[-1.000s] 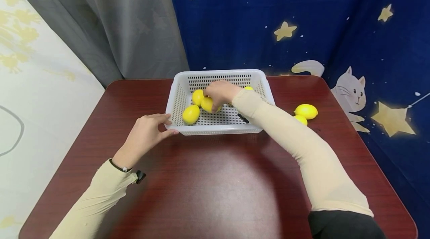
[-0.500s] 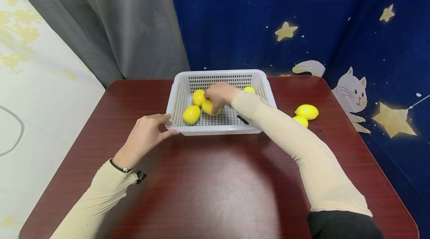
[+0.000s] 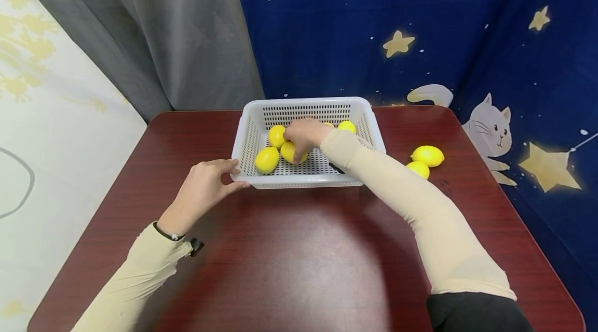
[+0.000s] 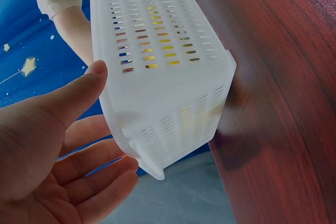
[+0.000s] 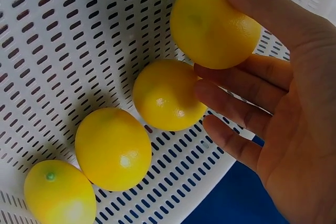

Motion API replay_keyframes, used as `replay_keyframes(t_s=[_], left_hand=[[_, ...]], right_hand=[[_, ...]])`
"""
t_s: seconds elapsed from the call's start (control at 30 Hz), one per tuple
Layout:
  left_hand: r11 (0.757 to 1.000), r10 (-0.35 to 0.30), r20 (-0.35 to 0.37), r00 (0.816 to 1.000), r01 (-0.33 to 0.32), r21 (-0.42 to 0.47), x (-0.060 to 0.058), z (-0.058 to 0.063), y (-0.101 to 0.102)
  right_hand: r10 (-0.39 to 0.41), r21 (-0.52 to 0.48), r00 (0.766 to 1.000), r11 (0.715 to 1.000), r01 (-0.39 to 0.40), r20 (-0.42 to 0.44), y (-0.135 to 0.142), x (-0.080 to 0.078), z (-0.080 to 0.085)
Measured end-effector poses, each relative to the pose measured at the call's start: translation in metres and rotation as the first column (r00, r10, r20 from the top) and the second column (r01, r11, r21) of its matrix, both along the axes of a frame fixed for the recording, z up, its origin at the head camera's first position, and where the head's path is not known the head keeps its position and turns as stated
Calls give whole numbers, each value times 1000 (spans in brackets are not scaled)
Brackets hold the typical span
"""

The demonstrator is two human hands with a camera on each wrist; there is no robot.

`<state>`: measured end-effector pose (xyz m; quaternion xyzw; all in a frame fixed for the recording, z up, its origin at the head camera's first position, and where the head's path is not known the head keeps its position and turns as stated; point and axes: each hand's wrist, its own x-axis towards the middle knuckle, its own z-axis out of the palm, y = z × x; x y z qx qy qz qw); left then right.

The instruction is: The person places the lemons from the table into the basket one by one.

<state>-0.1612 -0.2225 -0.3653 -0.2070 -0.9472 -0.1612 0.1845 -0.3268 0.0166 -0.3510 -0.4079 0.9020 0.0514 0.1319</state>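
Several yellow lemons lie in a white perforated plastic basket (image 3: pixel 299 180) on the table. My right hand (image 3: pixel 307 134) is inside it and holds one lemon (image 5: pixel 215 24), thumb on top and fingers below. Beside those fingers sits another lemon (image 5: pixel 170 95), with a further lemon (image 5: pixel 113 148) and a lemon with a green tip (image 5: pixel 60 192) beyond it in the right wrist view. In the head view, two lemons lie left of the hand, one nearer (image 3: pixel 267 160) and one farther (image 3: pixel 276 136). My left hand (image 3: pixel 201 184) grips the basket's near left corner, thumb at the front rim, fingers at the side rim.
Two lemons rest on the dark red table (image 3: pixel 289 249) right of the basket, one farther back (image 3: pixel 427 155) and one nearer (image 3: pixel 419 168), close to my right sleeve (image 3: pixel 402 197). Grey curtain (image 3: pixel 196 36) and blue curtain (image 3: pixel 327 26) hang behind the table.
My right forearm has shifted slightly left, showing more of the lemons at the basket's back right and of the nearer table lemon. Both hands keep their holds.
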Motion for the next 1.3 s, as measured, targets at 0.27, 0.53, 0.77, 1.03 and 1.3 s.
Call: replay_keyframes(t_s=[0.27, 0.53, 0.77, 1.03, 1.3], left_hand=[[1000, -4, -11, 1000, 4, 6, 0, 0, 0], [1000, 1, -5, 1000, -1, -1, 0, 0, 0], [1000, -1, -9, 1000, 1, -1, 1, 1, 1], [1000, -6, -12, 1000, 6, 2, 1, 1, 1], [1000, -7, -12, 1000, 7, 1, 1, 2, 1]], right_hand=[[-6, 9, 1000, 1000, 6, 0, 0, -1, -5], [1, 22, 1000, 1000, -1, -7, -1, -2, -6], [-1, 26, 1000, 1000, 1, -10, -1, 0, -6], [3, 9, 1000, 1000, -3, -14, 0, 0, -7], [4, 6, 1000, 1000, -4, -13, 0, -2, -7]])
